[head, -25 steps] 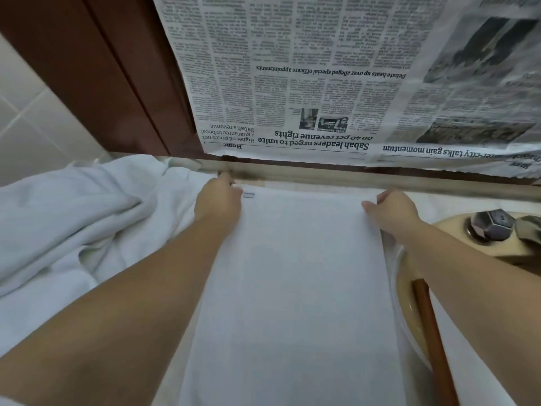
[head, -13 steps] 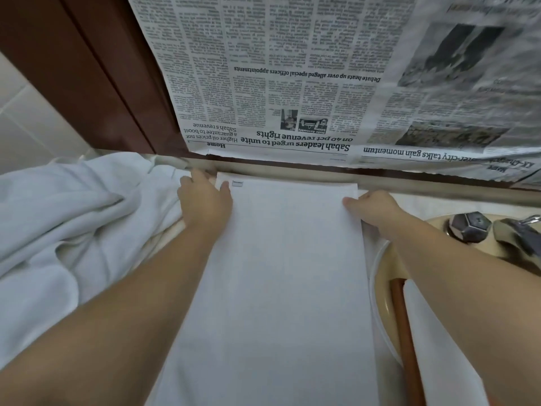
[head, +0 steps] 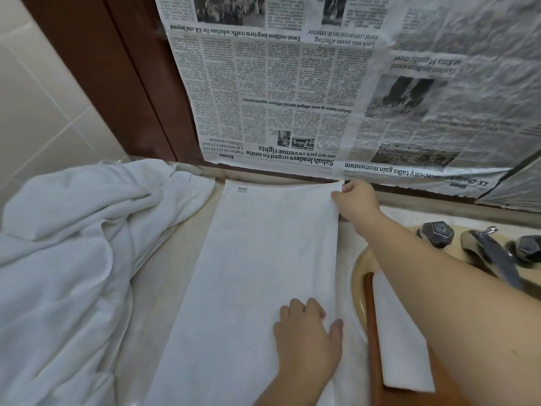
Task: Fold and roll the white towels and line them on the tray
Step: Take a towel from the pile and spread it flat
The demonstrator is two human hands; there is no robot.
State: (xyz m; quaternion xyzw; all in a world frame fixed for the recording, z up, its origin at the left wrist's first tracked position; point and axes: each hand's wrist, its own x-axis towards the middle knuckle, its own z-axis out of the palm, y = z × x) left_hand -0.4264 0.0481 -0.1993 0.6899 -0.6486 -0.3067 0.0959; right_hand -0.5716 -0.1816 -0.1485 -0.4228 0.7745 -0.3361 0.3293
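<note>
Left hand (head: 308, 332) has dropped from the towel's top left corner down to the lower middle of the frame since half a second back, and the view has tipped up a bit; now it lies palm down on the white towel (head: 263, 273) near its right edge, fingers a little bent but flat on the cloth, just pressing, not gripping; right hand (head: 355, 199) stays up at the top right corner of that towel, centre right of the frame, pinching the corner between thumb and fingers so the edge lifts a touch; the towel itself is a long folded strip lying flat down the middle of the frame on the beige counter (head: 164, 273), small tag (head: 241, 189) at its top left corner; heap of rumpled white towels (head: 73, 259) fills the left side, touching the counter's back edge; over on the right a wooden tray (head: 370, 332) sits over the sink (head: 358, 276) with one folded white towel (head: 401, 341) lying on it; taps (head: 480, 244) at far right; newspaper (head: 322, 92) hangs across the top of the frame, printed side upside down, next to a brown wooden frame (head: 117, 77) and white tiles (head: 38, 112) upper left
</note>
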